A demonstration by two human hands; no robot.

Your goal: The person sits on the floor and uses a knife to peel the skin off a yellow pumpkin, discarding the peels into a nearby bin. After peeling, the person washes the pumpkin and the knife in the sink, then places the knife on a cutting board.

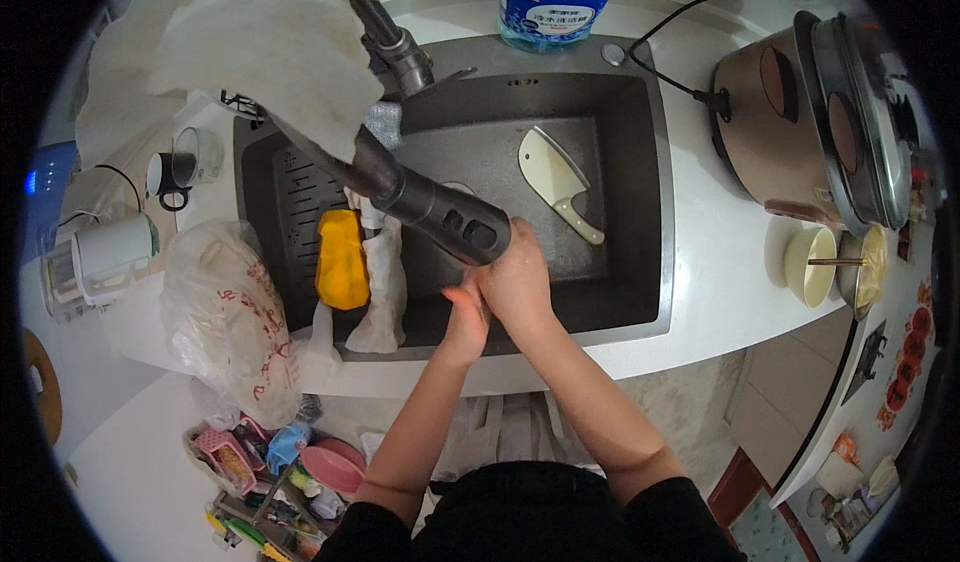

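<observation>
My left hand (pixel 470 313) and my right hand (pixel 517 271) press together over the sink's front half, right below the dark pull-out faucet head (pixel 442 213). The faucet and the hands themselves hide most of my fingers, so whether anything lies between the palms cannot be seen. On the floor of the dark grey sink (pixel 637 187), a cleaver (pixel 551 168) with a pale handle rests to the right of my hands. Left of them, a peeled orange-yellow piece of what looks like pumpkin (pixel 343 260) lies beside a rumpled white cloth (pixel 382 292).
Large white cloths (pixel 247 52) hang over the back left. A blue detergent bottle (pixel 559 7) stands behind the sink. At right are a corded electric cooker (pixel 772 119) and a cream bowl (pixel 810 267). A plastic bag (pixel 225 322) and a black-and-white mug (pixel 166 176) sit left.
</observation>
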